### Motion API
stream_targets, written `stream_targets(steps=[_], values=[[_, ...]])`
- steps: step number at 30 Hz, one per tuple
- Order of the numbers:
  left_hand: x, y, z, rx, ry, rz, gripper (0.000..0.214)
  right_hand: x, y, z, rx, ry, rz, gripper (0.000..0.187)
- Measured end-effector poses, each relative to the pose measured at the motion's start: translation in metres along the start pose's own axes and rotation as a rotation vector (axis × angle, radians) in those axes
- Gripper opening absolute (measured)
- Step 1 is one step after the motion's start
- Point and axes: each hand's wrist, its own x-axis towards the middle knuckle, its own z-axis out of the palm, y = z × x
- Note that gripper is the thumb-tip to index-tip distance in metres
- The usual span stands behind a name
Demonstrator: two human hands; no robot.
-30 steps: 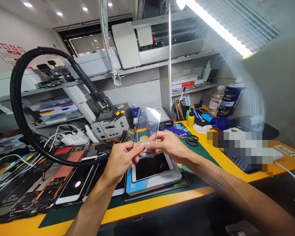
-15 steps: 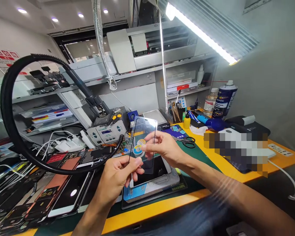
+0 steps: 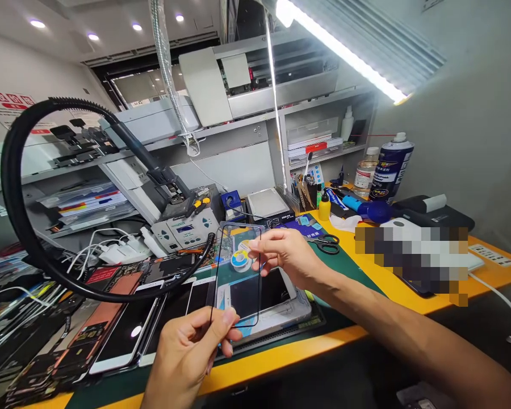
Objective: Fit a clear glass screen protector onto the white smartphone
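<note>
A clear glass screen protector (image 3: 237, 289) with a thin black border is held up, tilted, above the bench. My left hand (image 3: 191, 346) pinches its lower left corner between thumb and fingers. At the upper right edge, my right hand (image 3: 281, 253) has thumb and index finger closed on the protector; the exact contact is partly hidden. Through the glass show solder wire spools (image 3: 240, 259). Below lies a tablet-like device (image 3: 276, 289) with a dark screen and pale frame, on a grey and blue box (image 3: 281, 321).
A black hose (image 3: 8, 210) loops at left from a hot-air station (image 3: 187, 227). Several phones, including one with white ends (image 3: 128, 329), lie at left. Scissors (image 3: 327, 245), a yellow bottle (image 3: 324, 207) and a blue spray can (image 3: 389, 170) stand or lie at right.
The protector has moved down and slightly left, with my left hand lowering alongside it. My right hand stays near its upper right edge. The view has shifted slightly.
</note>
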Motion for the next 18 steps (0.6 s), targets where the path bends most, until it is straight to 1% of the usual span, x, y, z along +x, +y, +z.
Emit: stream_targets(steps=[2, 4, 7, 10, 14, 18], values=[[-0.002, -0.001, 0.001, -0.019, -0.006, 0.001, 0.046, 0.0, 0.001, 0.0, 0.035, -0.032, 0.007, 0.03], [-0.003, -0.002, 0.003, -0.034, -0.015, 0.006, 0.045, 0.0, 0.003, 0.001, 0.056, -0.091, 0.024, 0.029], [-0.004, -0.003, 0.009, -0.052, -0.024, 0.006, 0.046, 0.0, 0.006, 0.003, 0.007, -0.152, 0.042, 0.029], [-0.007, -0.007, 0.013, -0.095, -0.011, -0.009, 0.045, -0.001, 0.007, 0.002, -0.058, -0.137, 0.077, 0.028], [-0.015, -0.011, 0.014, -0.132, 0.015, -0.044, 0.045, 0.001, 0.003, -0.002, -0.071, -0.102, 0.114, 0.027], [-0.023, -0.013, 0.013, -0.143, 0.079, -0.057, 0.045, 0.002, -0.001, -0.006, -0.069, -0.084, 0.118, 0.027]])
